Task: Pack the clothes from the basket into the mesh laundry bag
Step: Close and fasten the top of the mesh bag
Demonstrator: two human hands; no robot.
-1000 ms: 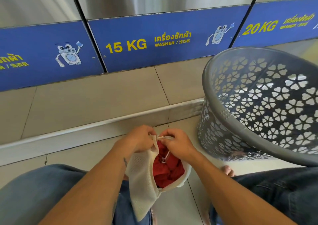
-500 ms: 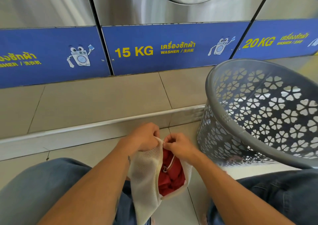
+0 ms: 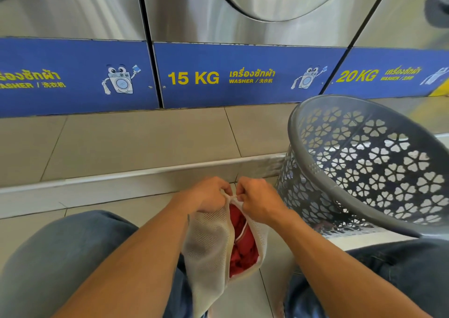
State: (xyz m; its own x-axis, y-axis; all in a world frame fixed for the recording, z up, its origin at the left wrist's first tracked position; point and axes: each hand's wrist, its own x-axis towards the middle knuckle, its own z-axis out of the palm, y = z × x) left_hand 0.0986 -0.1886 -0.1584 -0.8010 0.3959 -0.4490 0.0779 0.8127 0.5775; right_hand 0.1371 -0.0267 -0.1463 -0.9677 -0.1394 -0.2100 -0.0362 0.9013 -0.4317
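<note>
Two bare hands meet at the top of a white mesh laundry bag [image 3: 209, 240] in the head view, the only view given; the left hand [image 3: 209, 196] is curled shut, its fingers gripping the near-left edge of the bag's mouth, and the right hand [image 3: 260, 201] is likewise closed, pinching the opposite edge, the knuckles of the two almost touching; the bag hangs between the person's knees, which are clad in blue denim [image 3: 63, 257], and its fabric is a fine, soft net with a pale bound rim; the mouth stands narrowly parted as a long slit, and inside it lies crumpled red clothing [image 3: 240, 249], filling the bag; just right of the hands sits the basket [image 3: 364, 162], round, of hard grey plastic, its wall pierced all over with flower-shaped cutouts and topped by a smooth solid rim; it tilts toward the person, and whether anything remains at its bottom is hard to tell; the floor [image 3: 136, 145] is of large beige tiles with a low step running across; beyond it rise stainless-steel washers [image 3: 267, 14] with a round door, each fronted by a smooth blue panel [image 3: 243, 74] bearing yellow lettering, "15 KG" and "20KG", and a cartoon washing machine.
</note>
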